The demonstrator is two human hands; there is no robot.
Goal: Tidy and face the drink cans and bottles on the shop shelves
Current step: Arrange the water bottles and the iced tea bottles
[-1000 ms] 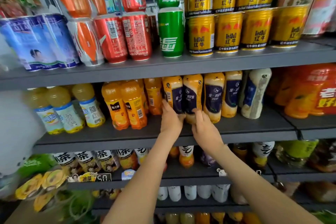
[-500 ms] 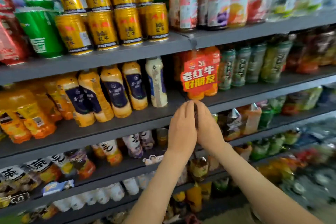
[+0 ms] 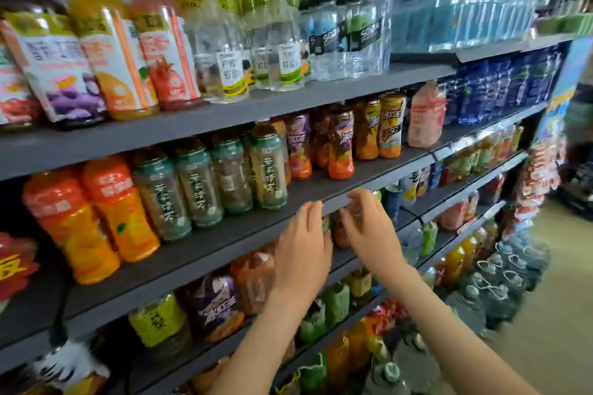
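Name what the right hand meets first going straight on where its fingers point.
Likely the grey shelf edge, just ahead of the right hand; blur leaves the depth uncertain.

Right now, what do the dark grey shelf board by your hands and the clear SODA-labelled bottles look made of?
Dark grey shelf board: probably painted metal with a matte finish; it has a thin, even edge and no grain. Clear SODA-labelled bottles: likely thin, glossy plastic; the walls are see-through with highlights, and they have black caps and wrap labels.

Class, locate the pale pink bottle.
Head view, right of centre: the pale pink bottle stands right of the yellow-labelled bottle, left of the blue packs.
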